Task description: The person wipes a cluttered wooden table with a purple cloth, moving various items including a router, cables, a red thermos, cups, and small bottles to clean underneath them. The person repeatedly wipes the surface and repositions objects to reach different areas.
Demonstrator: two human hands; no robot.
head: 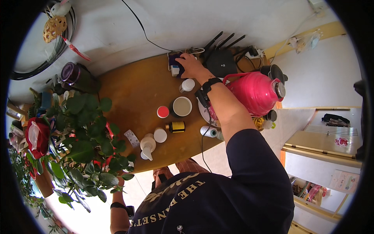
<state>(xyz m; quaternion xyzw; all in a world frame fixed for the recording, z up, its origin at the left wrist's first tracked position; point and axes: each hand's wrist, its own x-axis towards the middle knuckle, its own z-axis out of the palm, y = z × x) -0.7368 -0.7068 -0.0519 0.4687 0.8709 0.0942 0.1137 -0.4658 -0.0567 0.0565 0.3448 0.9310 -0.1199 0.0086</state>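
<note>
My right hand (191,67) reaches to the back of the wooden table, its fingers and thumb around a dark purple cloth (174,59). Under and beside the cloth sits a small blue-and-white box (175,70). Just in front of this hand stands a white-capped bottle (188,85). Closer to me are a cup (182,106), a red-lidded container (163,111) and a black-and-yellow bottle (177,127) on its side. My left hand (120,180) hangs near the table's front left corner, mostly hidden by leaves, so its grip is unclear.
A black router (220,63) and cables stand at the wall. The pink thermos flask (252,93) is right of my forearm. A leafy plant (84,146) covers the left side. Near the front edge are a pump bottle (148,144), a blister pack (132,138) and a thread spool (208,131).
</note>
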